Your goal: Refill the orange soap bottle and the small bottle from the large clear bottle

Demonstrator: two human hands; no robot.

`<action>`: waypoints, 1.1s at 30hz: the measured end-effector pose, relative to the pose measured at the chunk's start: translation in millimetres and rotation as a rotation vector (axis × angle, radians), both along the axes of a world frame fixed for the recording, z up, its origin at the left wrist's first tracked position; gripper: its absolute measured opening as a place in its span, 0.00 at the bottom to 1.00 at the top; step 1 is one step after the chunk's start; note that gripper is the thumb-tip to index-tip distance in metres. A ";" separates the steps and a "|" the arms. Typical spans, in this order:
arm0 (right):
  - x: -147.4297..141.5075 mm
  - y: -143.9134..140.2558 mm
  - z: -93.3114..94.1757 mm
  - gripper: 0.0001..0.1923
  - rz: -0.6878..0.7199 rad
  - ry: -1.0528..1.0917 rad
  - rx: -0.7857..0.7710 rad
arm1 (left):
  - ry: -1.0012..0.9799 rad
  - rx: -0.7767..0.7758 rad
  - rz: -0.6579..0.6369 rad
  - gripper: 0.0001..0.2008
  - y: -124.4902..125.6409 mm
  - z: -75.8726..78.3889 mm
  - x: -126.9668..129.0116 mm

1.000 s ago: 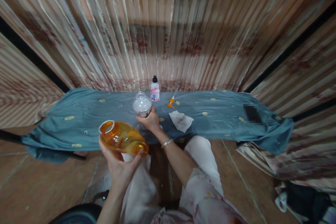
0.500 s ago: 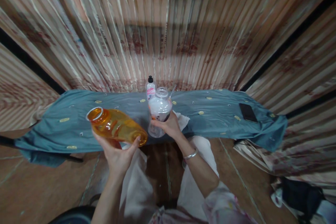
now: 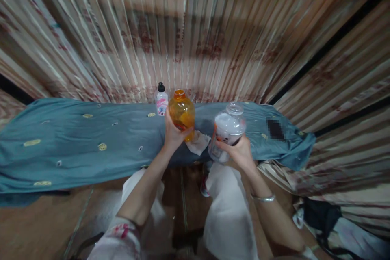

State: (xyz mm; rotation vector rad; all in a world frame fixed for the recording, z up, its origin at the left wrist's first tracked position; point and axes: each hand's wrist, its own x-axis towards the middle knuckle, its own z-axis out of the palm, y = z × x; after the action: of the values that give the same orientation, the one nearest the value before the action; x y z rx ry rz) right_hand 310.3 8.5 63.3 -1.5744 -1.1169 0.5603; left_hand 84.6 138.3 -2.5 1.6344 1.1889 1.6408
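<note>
A long surface under a blue-grey cloth (image 3: 76,138) carries the things. The left hand (image 3: 174,132) is clamped on the orange transparent plastic bottle (image 3: 182,112) — upright, long axis vertical, standing at the cloth's near edge. The right hand (image 3: 240,152) grips a clear rounded plastic jar (image 3: 227,132), held above the lap, just right of the bottle. Behind stands a small white bottle with black cap (image 3: 161,99); a crumpled white tissue (image 3: 198,143) lies between the hands.

The orange jar (image 3: 182,114) in the middle of the frame looks like shiny see-through plastic, the clear jar (image 3: 227,131) to its right is shiny too, the blue cover (image 3: 76,138) across the middle is soft matt cloth, and the white wipe (image 3: 198,143) between the jars looks like crumpled paper.
</note>
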 end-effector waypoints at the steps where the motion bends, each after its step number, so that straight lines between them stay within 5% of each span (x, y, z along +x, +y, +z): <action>1: 5.3 -1.9 -0.8 0.44 -0.014 -0.023 -0.008 | 0.001 -0.015 -0.008 0.69 5.7 -5.8 6.0; 9: 20.4 2.1 -13.0 0.46 -0.065 -0.150 -0.123 | 0.038 -0.013 -0.077 0.66 13.5 -37.5 31.0; 16: 29.0 11.0 -7.0 0.47 0.042 -0.185 -0.257 | 0.044 -0.037 -0.102 0.67 -0.6 -59.0 35.4; 33: 44.2 20.9 55.1 0.45 0.240 -0.730 -0.376 | 0.172 0.034 -0.140 0.67 -8.4 -75.8 36.2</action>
State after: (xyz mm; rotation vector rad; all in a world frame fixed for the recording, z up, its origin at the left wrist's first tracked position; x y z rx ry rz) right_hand 354.5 29.5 118.4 -2.0644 -1.8452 0.3634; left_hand 120.9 129.9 -78.3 1.8672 1.1050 1.4663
